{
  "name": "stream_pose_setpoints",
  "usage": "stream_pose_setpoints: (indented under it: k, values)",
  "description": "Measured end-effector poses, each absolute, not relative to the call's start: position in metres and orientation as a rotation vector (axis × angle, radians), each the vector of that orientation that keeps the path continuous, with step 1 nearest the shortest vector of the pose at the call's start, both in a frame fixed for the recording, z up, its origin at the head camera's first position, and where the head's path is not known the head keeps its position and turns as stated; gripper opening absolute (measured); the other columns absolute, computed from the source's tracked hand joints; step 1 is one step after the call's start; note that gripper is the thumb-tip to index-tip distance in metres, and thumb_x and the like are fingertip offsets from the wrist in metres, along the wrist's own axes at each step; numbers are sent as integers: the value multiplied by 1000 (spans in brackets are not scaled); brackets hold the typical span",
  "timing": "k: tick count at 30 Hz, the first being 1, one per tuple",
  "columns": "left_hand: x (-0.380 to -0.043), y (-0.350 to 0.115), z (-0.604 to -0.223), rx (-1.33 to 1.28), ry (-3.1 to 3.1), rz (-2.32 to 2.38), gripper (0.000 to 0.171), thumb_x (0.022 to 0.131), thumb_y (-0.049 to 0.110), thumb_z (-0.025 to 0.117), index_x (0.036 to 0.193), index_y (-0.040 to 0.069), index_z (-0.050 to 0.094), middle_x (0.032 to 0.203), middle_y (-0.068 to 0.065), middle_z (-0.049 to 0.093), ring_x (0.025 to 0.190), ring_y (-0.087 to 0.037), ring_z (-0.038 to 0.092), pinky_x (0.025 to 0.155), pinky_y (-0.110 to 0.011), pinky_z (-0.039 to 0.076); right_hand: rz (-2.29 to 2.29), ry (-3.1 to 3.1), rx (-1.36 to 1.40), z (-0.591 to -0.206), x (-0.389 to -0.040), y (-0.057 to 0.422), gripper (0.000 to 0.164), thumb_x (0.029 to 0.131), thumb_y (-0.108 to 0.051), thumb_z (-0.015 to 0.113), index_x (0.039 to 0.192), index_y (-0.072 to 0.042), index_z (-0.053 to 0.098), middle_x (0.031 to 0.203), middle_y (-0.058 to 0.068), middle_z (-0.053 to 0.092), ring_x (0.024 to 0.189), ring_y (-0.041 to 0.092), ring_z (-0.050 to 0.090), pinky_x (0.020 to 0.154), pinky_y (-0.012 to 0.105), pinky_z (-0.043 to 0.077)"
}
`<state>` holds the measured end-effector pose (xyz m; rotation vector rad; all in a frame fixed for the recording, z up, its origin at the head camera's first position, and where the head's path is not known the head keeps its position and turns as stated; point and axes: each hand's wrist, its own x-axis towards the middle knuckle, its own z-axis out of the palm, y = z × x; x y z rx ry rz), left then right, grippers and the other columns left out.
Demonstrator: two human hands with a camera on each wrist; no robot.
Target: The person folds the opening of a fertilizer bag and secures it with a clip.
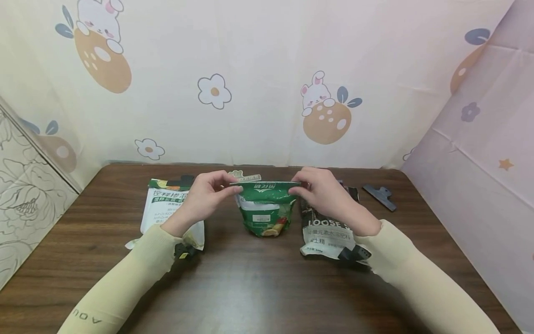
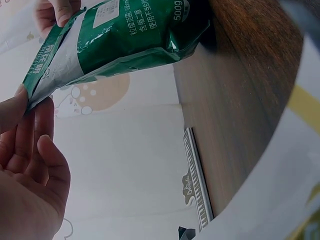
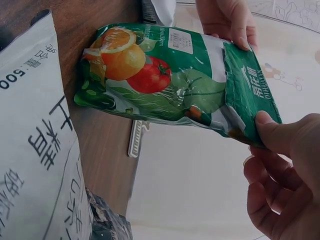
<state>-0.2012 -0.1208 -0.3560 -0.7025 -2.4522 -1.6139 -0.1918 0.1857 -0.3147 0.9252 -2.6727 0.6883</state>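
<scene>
A green pouch (image 1: 262, 211) with fruit and vegetable pictures stands on the table between the hands. Its top edge is folded over into a flat green strip. At the strip's left end, the left hand (image 1: 210, 188) pinches the corner between thumb and fingers. The right hand (image 1: 323, 188) pinches the opposite corner the same way. In the right wrist view the pouch (image 3: 150, 75) shows an orange and a tomato, with the right thumb (image 3: 272, 131) pressed on the fold. The left wrist view shows the pouch (image 2: 130, 40) from its side, marked 500g.
A white pouch (image 1: 162, 206) lies left, with a black clip (image 1: 183, 250) near its lower end. On the right lies a black-and-white pouch (image 1: 327, 234) with a dark clip (image 1: 354, 254). Another dark clip (image 1: 380, 197) lies farther right. Behind the green pouch is a ruler-like strip (image 1: 249, 178).
</scene>
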Motion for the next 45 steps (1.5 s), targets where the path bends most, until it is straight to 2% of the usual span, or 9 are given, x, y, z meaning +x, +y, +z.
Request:
stream_pose_setpoints:
  k: [6, 9, 14, 22, 27, 28, 31, 36, 45]
  values:
    - [-202, -125, -353, -742, -2494, -1685, 16, 91, 23, 75, 105, 15, 73, 104, 0, 70, 85, -39, 64, 73, -42, 54, 680, -2665, 929, -314, -190, 185, 11, 88, -19, 78, 94, -13, 72, 80, -6, 59, 67, 11, 50, 61, 31, 45]
    - [-204, -130, -352, -816, -2538, -1710, 21, 97, 27, 67, 113, 13, 71, 113, -2, 68, 93, -30, 65, 81, -49, 52, 693, -2663, 930, -316, -188, 185, 10, 88, -18, 78, 93, -13, 72, 81, -6, 60, 67, 11, 51, 61, 31, 45]
    - [-209, -141, -347, -857, -2596, -1674, 30, 105, 33, 53, 119, 12, 70, 108, -3, 69, 85, -18, 63, 79, -42, 52, 713, -2643, 943, -318, -187, 186, 9, 87, -17, 78, 94, -13, 73, 83, -6, 61, 68, 10, 52, 62, 31, 46]
    - [-227, -151, -338, -730, -2675, -1644, 31, 101, 39, 59, 114, 13, 69, 109, -6, 71, 101, -22, 68, 98, -47, 45, 721, -2628, 947, -319, -188, 187, 9, 88, -17, 78, 95, -12, 74, 84, -6, 63, 68, 10, 52, 62, 31, 47]
    - [-249, -149, -335, -648, -2802, -1514, 32, 101, 38, 58, 115, 10, 66, 111, -13, 70, 101, -23, 68, 81, -37, 53, 720, -2622, 938, -320, -188, 188, 10, 87, -16, 78, 95, -12, 74, 84, -6, 63, 68, 10, 52, 62, 31, 46]
    - [-253, -147, -335, -631, -2819, -1504, 31, 102, 37, 58, 115, 10, 66, 111, -14, 69, 100, -25, 68, 72, -35, 53, 721, -2619, 939, -320, -188, 188, 10, 87, -16, 78, 95, -11, 74, 84, -6, 63, 67, 9, 52, 62, 31, 46]
    - [-262, -141, -334, -595, -2866, -1435, 28, 101, 34, 58, 115, 11, 66, 110, -12, 69, 97, -25, 67, 66, -31, 48, 724, -2611, 940, -320, -188, 188, 10, 87, -16, 79, 95, -11, 75, 83, -6, 63, 67, 9, 52, 61, 30, 46]
    - [-276, -127, -333, -543, -2932, -1298, 27, 101, 35, 58, 114, 13, 66, 111, -8, 68, 101, -27, 63, 85, -40, 48, 735, -2598, 948, -321, -189, 188, 10, 87, -17, 79, 94, -11, 75, 82, -7, 62, 66, 9, 50, 60, 30, 44]
    - [-301, -116, -348, -465, -3099, -1149, 34, 101, 31, 59, 118, 3, 68, 119, -13, 65, 113, -30, 58, 96, -48, 46, 728, -2570, 974, -321, -190, 188, 8, 86, -17, 79, 91, -13, 74, 84, -7, 63, 69, 10, 54, 62, 31, 46]
